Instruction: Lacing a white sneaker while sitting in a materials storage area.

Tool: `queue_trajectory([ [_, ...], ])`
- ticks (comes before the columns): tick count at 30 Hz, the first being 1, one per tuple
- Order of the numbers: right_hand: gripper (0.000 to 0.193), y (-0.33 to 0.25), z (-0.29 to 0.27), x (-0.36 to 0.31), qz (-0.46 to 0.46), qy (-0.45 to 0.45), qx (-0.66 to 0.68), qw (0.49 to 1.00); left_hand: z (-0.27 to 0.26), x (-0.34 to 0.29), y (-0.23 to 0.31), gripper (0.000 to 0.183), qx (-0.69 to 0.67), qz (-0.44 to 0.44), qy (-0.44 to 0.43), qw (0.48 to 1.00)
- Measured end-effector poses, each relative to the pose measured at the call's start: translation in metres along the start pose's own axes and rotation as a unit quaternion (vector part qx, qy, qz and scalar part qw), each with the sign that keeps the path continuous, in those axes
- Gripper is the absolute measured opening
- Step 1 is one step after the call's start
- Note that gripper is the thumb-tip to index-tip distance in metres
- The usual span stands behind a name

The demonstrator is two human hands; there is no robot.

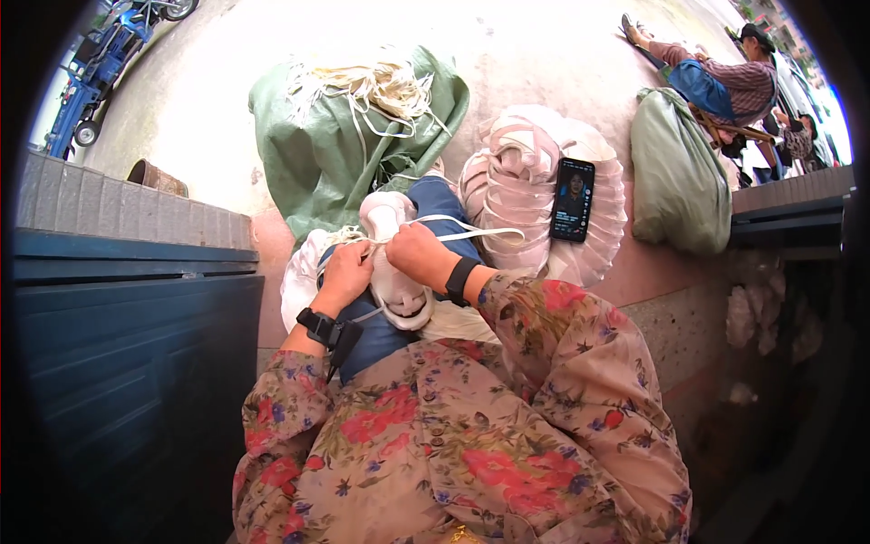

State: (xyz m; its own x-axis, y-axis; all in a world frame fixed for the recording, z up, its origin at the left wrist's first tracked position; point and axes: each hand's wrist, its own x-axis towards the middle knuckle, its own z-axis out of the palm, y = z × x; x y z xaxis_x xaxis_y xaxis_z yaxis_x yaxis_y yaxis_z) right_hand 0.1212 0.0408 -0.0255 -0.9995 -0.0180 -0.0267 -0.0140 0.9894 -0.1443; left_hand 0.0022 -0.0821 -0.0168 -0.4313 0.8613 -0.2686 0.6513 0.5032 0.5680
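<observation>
1 dark blue panel (136,335) fills the far left. Right of it, a white rumpled heap (304,276) lies just beside the bare left hand (347,270). This hand comes up from lower left, back upward, a black strapped device (322,328) on its wrist, its fingers bunched and aimed rightward. The fingertips are close together at the shoe's left flank among pale strands; whether they pinch 1 of these I cannot tell.

The white rounded fabric shoe (394,286) sits in the lap between 2 blue-clad legs (444,204), directly between the hands. Its long axis points away from the torso, the far end leaning slightly left; a dark curved slit marks the near end.

The bare right hand (422,257) overlaps the shoe's right edge and looks nearer its midline than the left. Its forearm slants in from lower right, elbow outward; the fingers curl into a loose fist whose tips are hidden, so I cannot tell what they grip.

From there a flat white lace (497,232) runs rightward, across the shoe's axis, looping toward a pink-and-white layered bundle (517,208) that bears a black phone (571,201).
</observation>
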Motion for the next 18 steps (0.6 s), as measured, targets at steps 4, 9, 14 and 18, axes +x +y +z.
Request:
queue_trajectory([
  [4, 0.01, 0.006, 0.0, -0.006, 0.009, 0.092, -0.015, 0.996, 0.008, 0.002, 0.001, 0.019, -0.048, 0.035, 0.041, 0.997],
  [9, 0.013, 0.001, -0.01, -0.019, -0.076, 0.108, 0.038, 0.991, 0.012, 0.0, 0.0, 0.018, -0.027, 0.021, 0.049, 0.998],
  [14, 0.013, -0.056, -0.042, -0.042, -0.191, 0.112, 0.214, 0.952, 0.013, -0.003, -0.008, 0.021, -0.027, 0.011, 0.059, 0.998],
  [18, 0.013, -0.03, -0.011, -0.029, 0.098, 0.061, 0.345, 0.932, 0.014, -0.003, -0.008, 0.021, -0.012, 0.023, 0.048, 0.999],
])
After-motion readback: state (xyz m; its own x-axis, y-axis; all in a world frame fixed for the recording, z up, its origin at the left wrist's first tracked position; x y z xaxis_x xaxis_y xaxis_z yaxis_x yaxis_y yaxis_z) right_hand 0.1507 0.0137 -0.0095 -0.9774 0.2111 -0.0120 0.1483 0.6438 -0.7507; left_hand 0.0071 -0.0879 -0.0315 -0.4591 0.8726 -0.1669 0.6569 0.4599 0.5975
